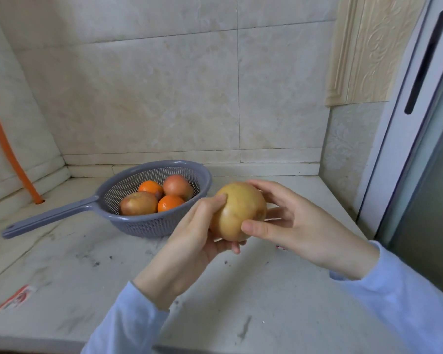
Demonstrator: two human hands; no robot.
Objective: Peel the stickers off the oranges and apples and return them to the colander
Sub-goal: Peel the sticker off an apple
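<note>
Here both hands hold one yellow apple (238, 208) up over the bench (215, 292). The left hand (189, 241) cups it from below, palm up, thumb pressed on its upper left. The right hand (299, 226) comes in from the right, its fingers (269, 186) curled round the far side, thumb on the near face. Left of the fingers sits the colander (149, 226), holding two oranges (169, 203) and two more apples (138, 206).

Beige marble-look tile walls (164, 85) are meeting in a corner behind a pale stone table (62, 264), which is showing dark scuffs and specks, a red-and-white scrap (17, 297) lying near its left front. Orange hose (3, 139) is running down the left wall to the table. Cream embossed panel (363, 52) is sitting upper right, beside a white frame (394, 139) with a dark slot (425, 62).
</note>
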